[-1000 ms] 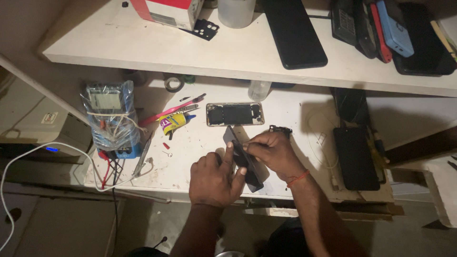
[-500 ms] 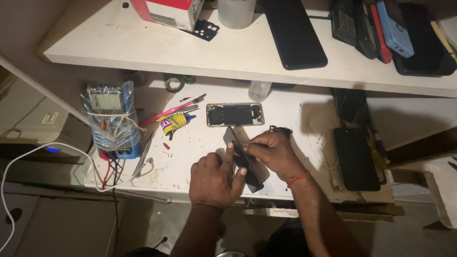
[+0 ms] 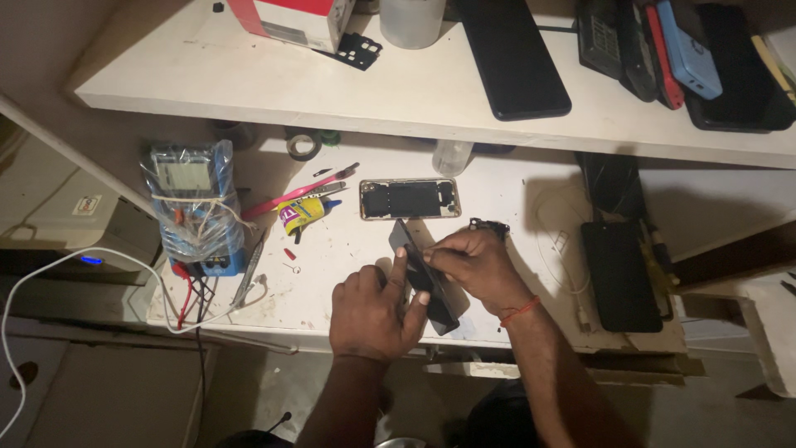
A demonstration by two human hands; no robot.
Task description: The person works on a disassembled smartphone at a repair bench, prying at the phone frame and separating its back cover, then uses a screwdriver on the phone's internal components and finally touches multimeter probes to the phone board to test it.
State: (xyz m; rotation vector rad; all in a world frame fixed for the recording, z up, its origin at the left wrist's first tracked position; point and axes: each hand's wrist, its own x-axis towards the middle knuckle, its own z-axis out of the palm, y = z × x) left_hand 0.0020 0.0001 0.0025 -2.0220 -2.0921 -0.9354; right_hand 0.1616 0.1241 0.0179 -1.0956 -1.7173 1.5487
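White workbench (image 3: 531,207) under white shelf (image 3: 249,83) (dim light).

Both forearms reach in from the near edge. The left hand (image 3: 375,311) lies knuckles up, index finger extended. The right hand (image 3: 474,264) curls just right of it, fingers pinched.

A dark, flat phone screen panel (image 3: 424,274) sits slightly below frame centre, tilted on edge, running diagonally from upper left to lower right above the white bench
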